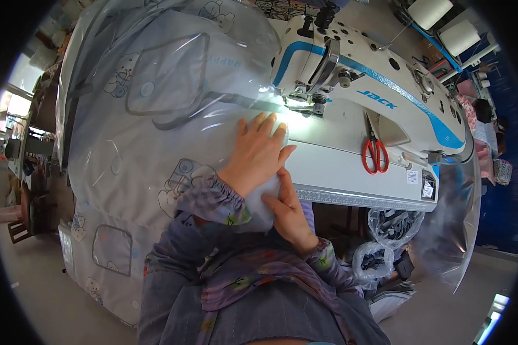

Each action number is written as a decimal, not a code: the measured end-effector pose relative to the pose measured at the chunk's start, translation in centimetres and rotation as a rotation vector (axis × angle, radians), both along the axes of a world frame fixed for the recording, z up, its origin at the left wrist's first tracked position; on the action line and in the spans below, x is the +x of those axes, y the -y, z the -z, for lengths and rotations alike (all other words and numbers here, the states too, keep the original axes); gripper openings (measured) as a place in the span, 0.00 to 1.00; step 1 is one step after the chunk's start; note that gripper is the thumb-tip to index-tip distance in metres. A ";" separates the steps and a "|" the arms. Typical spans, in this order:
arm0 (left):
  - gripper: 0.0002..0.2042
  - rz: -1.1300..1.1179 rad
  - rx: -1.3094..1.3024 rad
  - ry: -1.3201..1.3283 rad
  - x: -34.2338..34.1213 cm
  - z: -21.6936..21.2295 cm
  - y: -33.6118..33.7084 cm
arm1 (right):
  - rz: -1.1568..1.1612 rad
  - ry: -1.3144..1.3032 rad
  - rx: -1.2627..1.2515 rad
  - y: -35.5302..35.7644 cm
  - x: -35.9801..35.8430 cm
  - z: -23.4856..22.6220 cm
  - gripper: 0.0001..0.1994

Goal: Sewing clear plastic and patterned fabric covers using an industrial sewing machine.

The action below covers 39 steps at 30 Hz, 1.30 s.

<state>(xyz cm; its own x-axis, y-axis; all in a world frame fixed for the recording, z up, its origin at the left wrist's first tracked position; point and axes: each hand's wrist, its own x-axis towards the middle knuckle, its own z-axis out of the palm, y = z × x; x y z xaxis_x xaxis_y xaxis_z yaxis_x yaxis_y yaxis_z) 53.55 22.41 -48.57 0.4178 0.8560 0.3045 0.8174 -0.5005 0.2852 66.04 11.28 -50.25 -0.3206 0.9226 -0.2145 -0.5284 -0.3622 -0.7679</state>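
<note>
A big piece of clear plastic with grey cartoon-print fabric panels (155, 115) lies over the sewing table and hangs off its left side. My left hand (259, 152) lies flat on it, fingers together and pointing at the needle area (313, 106) of the white and blue sewing machine (374, 86). My right hand (288, 210) grips the near edge of the same piece at the table's front edge, thumb on top. A lamp lights the spot under the machine head.
Red-handled scissors (375, 152) lie on the machine bed to the right. White thread cones (443, 23) stand at the back right. Plastic bags of dark parts (380, 241) sit under the table. Another person (483, 112) sits far right.
</note>
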 end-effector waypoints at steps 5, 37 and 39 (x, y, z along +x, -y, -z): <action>0.23 0.022 -0.039 0.014 -0.2 -0.6 -2.0 | 0.058 0.099 0.041 -1.6 -0.3 0.1 0.37; 0.22 0.302 0.010 0.129 -8.7 -0.4 16.7 | -0.052 0.467 -0.131 6.9 3.2 -1.1 0.25; 0.22 0.301 0.001 0.126 -8.8 -0.1 16.7 | 0.002 0.422 -0.119 7.3 3.0 -0.9 0.26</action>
<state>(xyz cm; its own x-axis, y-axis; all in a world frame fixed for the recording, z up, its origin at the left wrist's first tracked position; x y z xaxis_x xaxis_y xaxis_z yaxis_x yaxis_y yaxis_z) 44.73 5.70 -48.42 0.6111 0.6995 0.3704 0.5910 -0.7145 0.3743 69.08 3.96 -49.30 -0.1802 0.8843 -0.4308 -0.1777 -0.4600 -0.8699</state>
